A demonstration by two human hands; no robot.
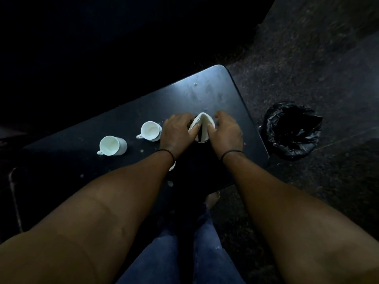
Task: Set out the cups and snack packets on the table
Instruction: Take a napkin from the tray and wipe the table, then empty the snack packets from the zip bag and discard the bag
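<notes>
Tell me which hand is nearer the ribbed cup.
Left. The left hand sits right beside the ribbed cup, nearly touching. The right hand is farther right, beyond the white object both hands hold.

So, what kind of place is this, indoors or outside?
Probably outdoors at night, though the dark makes it uncertain. A black table stands on rough ground that looks like dirt or pavement, a bin lined with a black bag sits beside it, and only the tabletop is lit.
</notes>
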